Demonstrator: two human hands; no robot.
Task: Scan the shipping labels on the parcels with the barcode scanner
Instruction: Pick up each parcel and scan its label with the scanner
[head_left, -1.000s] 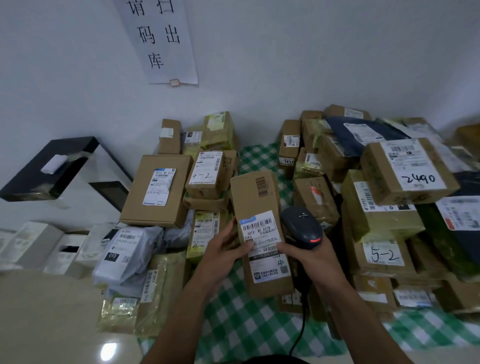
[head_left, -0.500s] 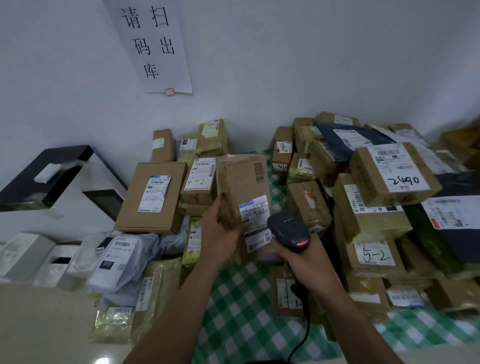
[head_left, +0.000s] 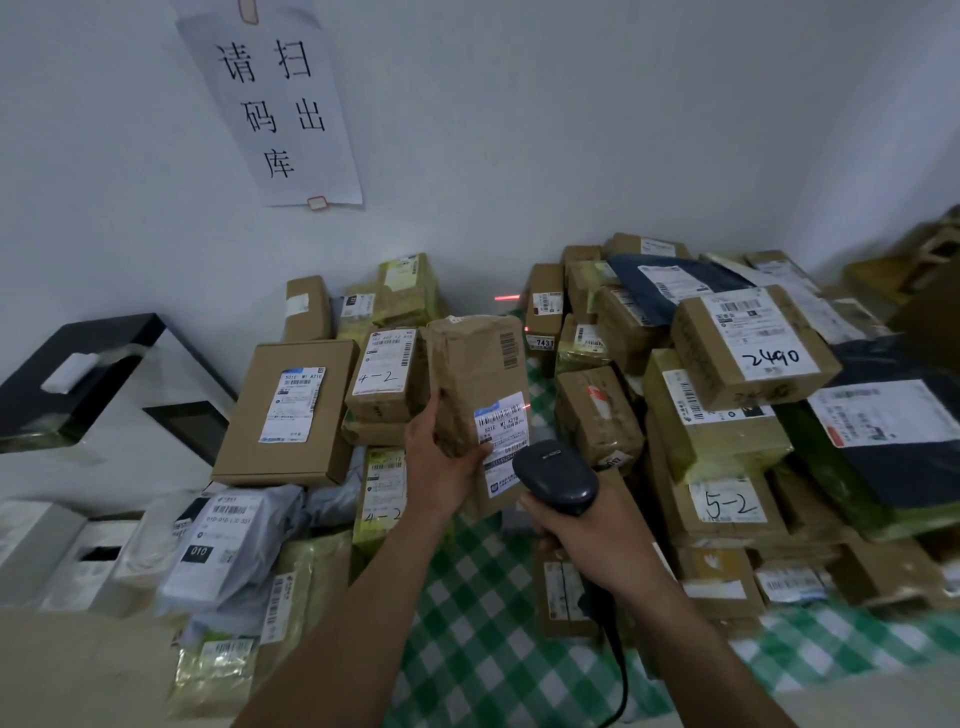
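Wall (head_left: 571, 130): white, paper sign (head_left: 275, 104) with black characters upper left.
Left pile (head_left: 291, 410): brown boxes, grey bags on the green-checked table (head_left: 467, 634).
Left hand (head_left: 441, 462): fingers clamped round a brown parcel (head_left: 475, 379), raised above the table.
Right hand (head_left: 587, 535): fingers wrapped round the barcode scanner (head_left: 558, 475), just below the parcel's shipping label (head_left: 501, 431).
Right pile (head_left: 727, 431): labelled boxes, one marked 2490.

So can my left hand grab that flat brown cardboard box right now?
Probably not yet: the left hand grips the crumpled brown paper parcel. The flat brown cardboard box lies uncovered, nothing on top.
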